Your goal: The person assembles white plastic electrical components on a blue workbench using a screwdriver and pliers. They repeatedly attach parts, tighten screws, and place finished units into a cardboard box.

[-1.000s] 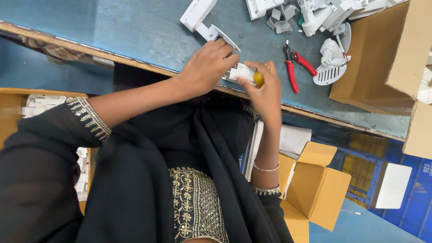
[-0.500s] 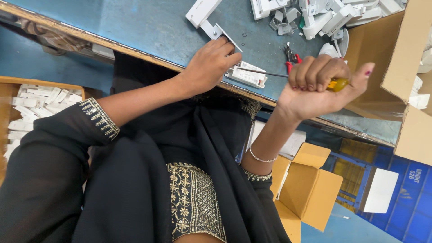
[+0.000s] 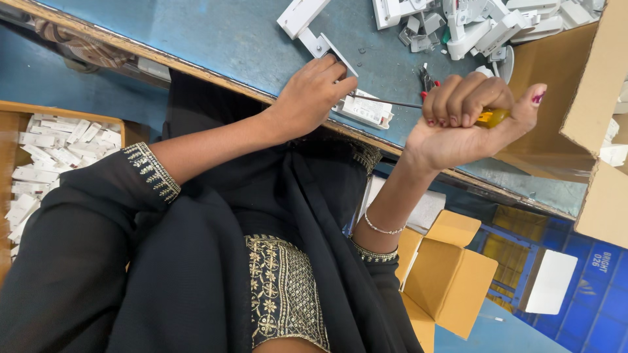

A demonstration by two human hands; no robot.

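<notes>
Right hand (image 3: 468, 121) fingers wrapped tight round the yellow handle of a screwdriver (image 3: 487, 117), thumb stuck out past the butt, thin shaft running level twd the left hand (image 3: 311, 98). Left fingers curled down, pinning a small white plastic unit (image 3: 366, 110) that sits right at the near edge of the blue surface (image 3: 216, 39). Tip looks to end at or just beside those left fingertips, can't tell if it's seated in a screw.

Risk as I read it: tip that close to the knuckles, a slip under push could jab the holding hand. Unit at the edge, a shove could tip it off twd the lap. Red-handled pliers (image 3: 428, 82) and a heap of white parts (image 3: 471, 26) lie further back, cardboard box (image 3: 575, 85) at the right corner, elbow room tight there
</notes>
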